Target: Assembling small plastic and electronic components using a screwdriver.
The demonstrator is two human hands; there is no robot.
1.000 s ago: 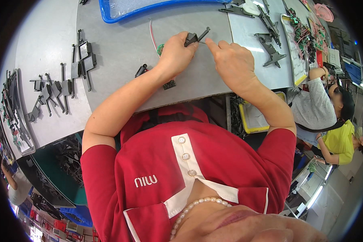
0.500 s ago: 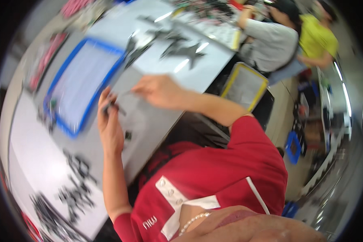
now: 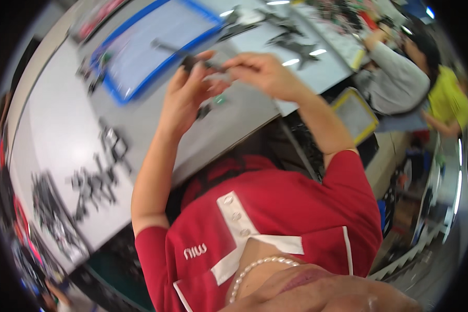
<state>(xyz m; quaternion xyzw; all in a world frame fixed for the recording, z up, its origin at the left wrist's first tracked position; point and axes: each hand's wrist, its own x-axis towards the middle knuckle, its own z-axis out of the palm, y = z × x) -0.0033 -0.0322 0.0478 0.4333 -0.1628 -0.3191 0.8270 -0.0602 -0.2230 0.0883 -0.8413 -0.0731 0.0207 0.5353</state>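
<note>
Black part (image 3: 189, 63) gripped by fingers of the left hand (image 3: 181, 101), beside the blue tray (image 3: 135, 94); right hand (image 3: 268, 75) has drawn closer, suggesting two-handed work; its grip: cannot tell, blurred.

The blue-rimmed rectangular tray (image 3: 120, 93) looks like smooth plastic, and its pale lining (image 3: 135, 57) has a soft, film-like sheen. In front of the tray, the slim dark part with a block-shaped body (image 3: 189, 62) looks like matt plastic, though blur hides its texture. The grey tabletop (image 3: 244, 112) below the tray is smooth and dull; the pale panel (image 3: 327, 70) to the tray's right is glossy, throwing hard white glints. Well below the tray, the red short-sleeved shirt (image 3: 296, 187) is matt cloth, its cream fabric placket (image 3: 232, 208) set with shiny round buttons (image 3: 236, 216).
</note>
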